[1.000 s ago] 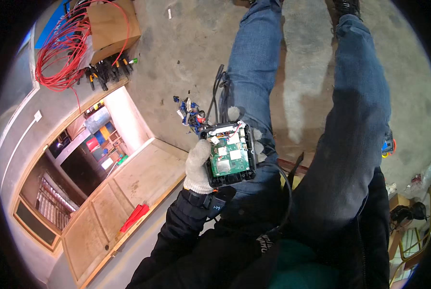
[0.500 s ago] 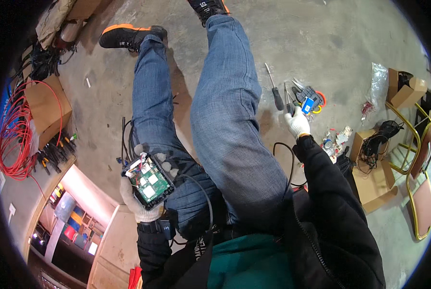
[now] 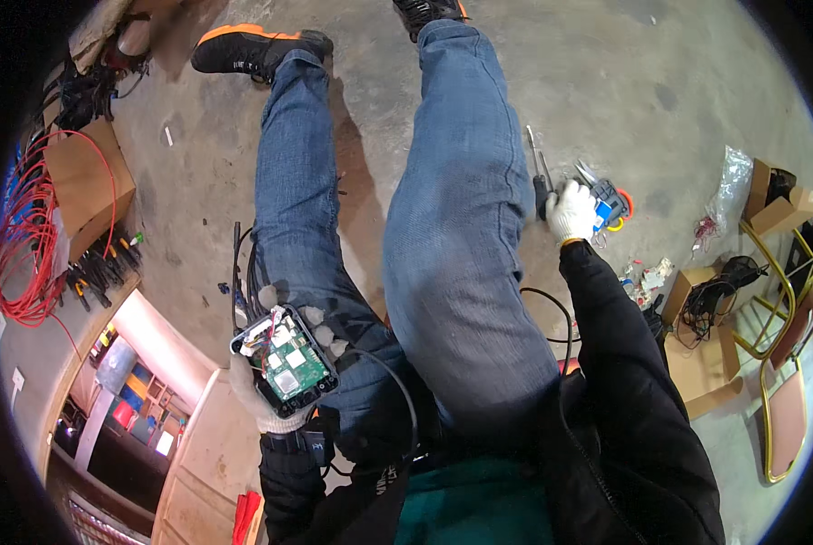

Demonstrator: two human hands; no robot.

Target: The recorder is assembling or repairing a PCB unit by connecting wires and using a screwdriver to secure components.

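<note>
My left hand (image 3: 259,392), in a white glove, holds an open black plastic case (image 3: 325,389) from below, against my left thigh. Inside it sits a green circuit board (image 3: 299,365) with silver shields and thin wires at one end. My right hand (image 3: 571,214), also gloved, is down at the floor to the right of my right knee. Its curled fingers close round the handle end of a thin-shafted screwdriver (image 3: 544,165); the handle is mostly hidden. Just left of it lies another screwdriver (image 3: 541,194) with a black handle. A blue packet (image 3: 602,214) lies beside the right hand.
Scissors (image 3: 623,203) with orange and yellow handles lie by the packet. Grey lumps (image 3: 314,316) rest on my left thigh near the case. A black cable (image 3: 397,372) crosses my lap. Cardboard boxes (image 3: 708,363) and a gold-framed chair (image 3: 769,400) stand right; red cable coils (image 3: 25,245) hang left.
My right hand has closed over the thin-shafted screwdriver, which has shifted left toward the other screwdriver. The view has turned slightly. The case stays in my left hand.
</note>
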